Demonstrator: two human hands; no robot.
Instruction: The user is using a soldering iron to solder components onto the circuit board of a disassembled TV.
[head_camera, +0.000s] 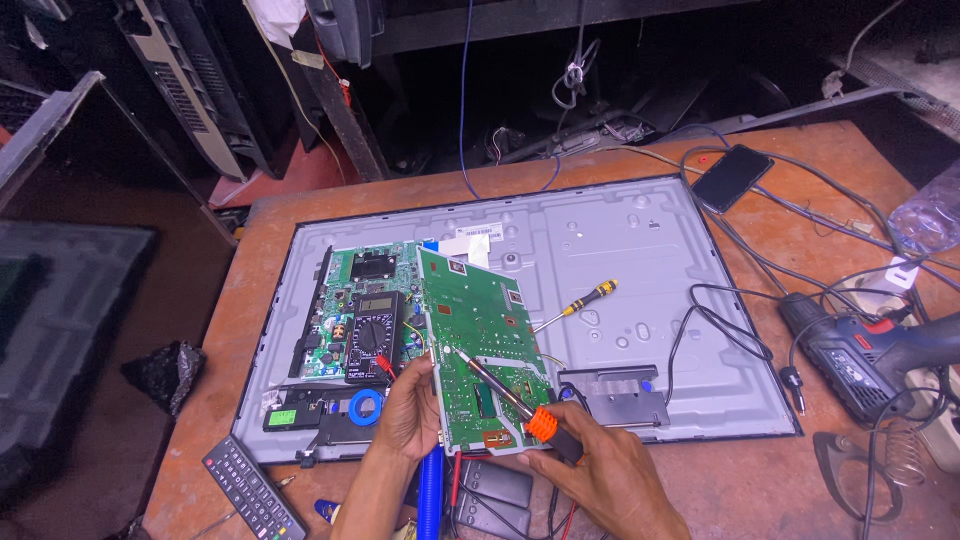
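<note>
1. Nearest the camera, a soldering iron (530, 415) with an orange collar is gripped in the clenched fingers of the right hand (610, 480); its tip is laid on a green circuit board (480, 350).
2. That board is held tilted at its lower left edge by the left hand (410, 410), fingers closed around the edge, above the grey metal back of a flat television panel (620, 250).
3. The panel is laid on a worn brown table (800, 480); dark clutter and cables are seen behind it.
4. Two green boards are counted: the held one and one mounted board (345, 285) on the panel.
5. One each is counted: a black multimeter (375, 335), a yellow-handled screwdriver (580, 300), a remote control (250, 490), a black phone (732, 177), a power drill (860, 360).
</note>
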